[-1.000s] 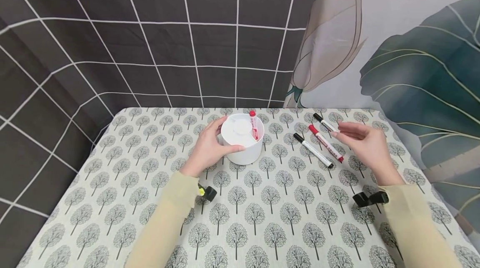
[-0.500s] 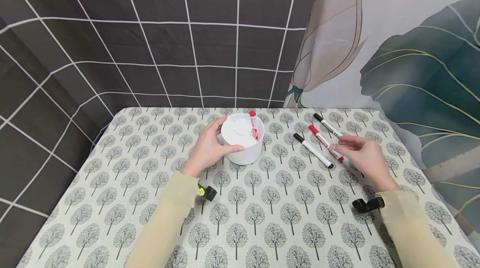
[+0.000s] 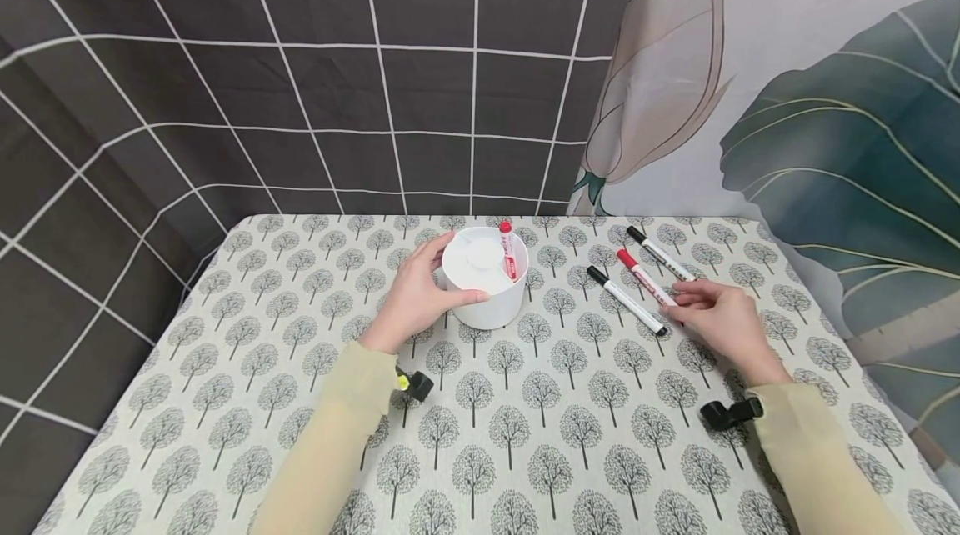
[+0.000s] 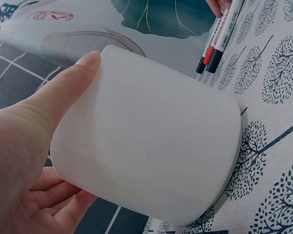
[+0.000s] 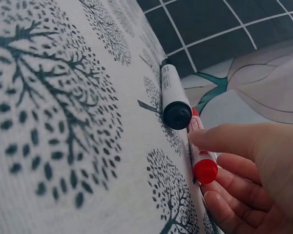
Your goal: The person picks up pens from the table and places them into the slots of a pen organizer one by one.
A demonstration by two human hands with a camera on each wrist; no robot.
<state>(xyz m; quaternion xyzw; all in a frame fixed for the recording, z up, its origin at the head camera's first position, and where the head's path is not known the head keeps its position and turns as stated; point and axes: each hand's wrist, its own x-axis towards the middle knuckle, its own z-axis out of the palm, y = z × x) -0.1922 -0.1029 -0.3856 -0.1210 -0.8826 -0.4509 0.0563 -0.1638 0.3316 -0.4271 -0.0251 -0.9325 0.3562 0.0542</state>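
My left hand (image 3: 412, 293) grips a white round pen holder (image 3: 491, 310) standing on the table, thumb on the near side of its rim and fingers round the far left. A red whiteboard marker (image 3: 509, 253) leans upright in a compartment at the holder's right. On the right, my right hand (image 3: 723, 318) pinches the near end of another red marker (image 3: 643, 277) that lies on the cloth. In the right wrist view, thumb and fingers sit on either side of its red end (image 5: 205, 170). Black-capped markers lie on both sides, the left one (image 3: 626, 300) and the right one (image 3: 662, 253).
A pale tablecloth (image 3: 510, 431) with printed trees covers the table. Behind it hangs a dark cloth (image 3: 427, 93) with a white grid, and a leaf-patterned curtain (image 3: 675, 118) is at the right. Each wrist wears a small black camera.
My right hand has moved slightly left and down, from beside the right black marker to the near end of the red one, and closed on it. The left hand and pen holder stay put.
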